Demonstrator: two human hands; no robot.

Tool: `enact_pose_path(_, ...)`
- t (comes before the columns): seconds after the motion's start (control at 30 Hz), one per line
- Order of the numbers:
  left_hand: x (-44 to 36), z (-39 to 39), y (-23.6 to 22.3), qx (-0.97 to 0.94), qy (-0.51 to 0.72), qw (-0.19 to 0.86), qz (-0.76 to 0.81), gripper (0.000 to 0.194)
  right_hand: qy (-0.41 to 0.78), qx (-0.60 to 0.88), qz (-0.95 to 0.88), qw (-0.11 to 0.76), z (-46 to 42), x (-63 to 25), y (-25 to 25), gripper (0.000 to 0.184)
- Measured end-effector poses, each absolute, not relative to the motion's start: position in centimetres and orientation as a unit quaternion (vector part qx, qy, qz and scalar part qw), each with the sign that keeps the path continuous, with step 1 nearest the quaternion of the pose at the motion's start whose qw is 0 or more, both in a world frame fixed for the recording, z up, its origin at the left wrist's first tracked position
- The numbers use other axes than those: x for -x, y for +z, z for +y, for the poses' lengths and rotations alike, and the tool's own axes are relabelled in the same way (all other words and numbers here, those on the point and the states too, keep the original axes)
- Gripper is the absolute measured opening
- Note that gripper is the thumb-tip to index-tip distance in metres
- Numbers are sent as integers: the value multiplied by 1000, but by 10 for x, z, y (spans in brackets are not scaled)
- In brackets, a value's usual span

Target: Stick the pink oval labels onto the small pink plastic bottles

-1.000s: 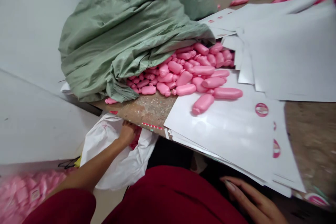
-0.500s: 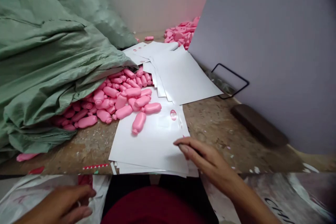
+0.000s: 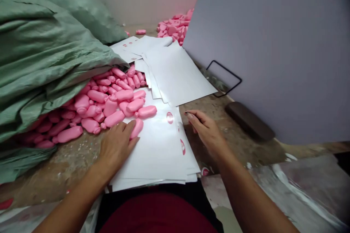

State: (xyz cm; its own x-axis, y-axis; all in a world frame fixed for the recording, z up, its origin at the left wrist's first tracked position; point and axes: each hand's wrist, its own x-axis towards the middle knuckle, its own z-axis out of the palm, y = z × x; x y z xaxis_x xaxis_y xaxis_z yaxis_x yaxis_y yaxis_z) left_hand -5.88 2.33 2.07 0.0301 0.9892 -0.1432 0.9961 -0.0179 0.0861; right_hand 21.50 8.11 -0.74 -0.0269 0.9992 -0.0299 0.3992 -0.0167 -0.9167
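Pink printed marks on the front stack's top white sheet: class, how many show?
2 marks: one mid-sheet, one at its right edge; others may be hidden under the left hand.

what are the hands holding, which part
The left hand touches the near end of a pink bottle-shaped piece, no clear grip; the right hand holds nothing.
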Motion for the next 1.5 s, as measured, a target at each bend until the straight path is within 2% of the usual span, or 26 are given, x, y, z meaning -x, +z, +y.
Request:
enact_pose_path(0.1,59,16,22,-719,114,177,663,38,434,561,-606,360,74,-208,-1,31)
enact_pose_path(0.2,44,8,23,-659,271,363,600,36,477,496,-638,344,58,-186,7,31)
enact_pose_path(0.27,28,5,21,-551,359,475,585,40,517,466,-629,345,46,-169,10,31)
enact_pose_path(0.37,8,8,20,-331,482,591,556,50,568,453,-582,365,33,-152,8,34)
enact_pose_path(0.47,1,18,25,-214,503,650,528,47,557,460,-577,381,38,-157,2,35)
enact_pose_path(0.53,2,26,29,-268,463,630,563,45,507,491,-589,392,52,-172,-3,34)
enact_pose_path(0.6,4,36,30,-397,398,559,609,43,437,538,-610,384,71,-190,-7,31)
enact_pose_path(0.73,2,56,21,-637,243,441,584,29,307,600,-686,276,104,-210,-13,25)
enact_pose_path(0.8,-2,65,14,-722,183,392,540,32,264,607,-712,237,113,-209,-14,21)
enact_pose_path(0.93,-10,81,8,-808,60,298,505,42,233,608,-729,211,120,-201,-13,16)
enact_pose_path(1.17,-17,91,16,-822,-28,277,497,48,180,595,-764,170,120,-200,-11,14)
enact_pose_path(1.5,-18,91,19,-818,-47,275,504,52,169,594,-769,164,120,-194,-11,14)
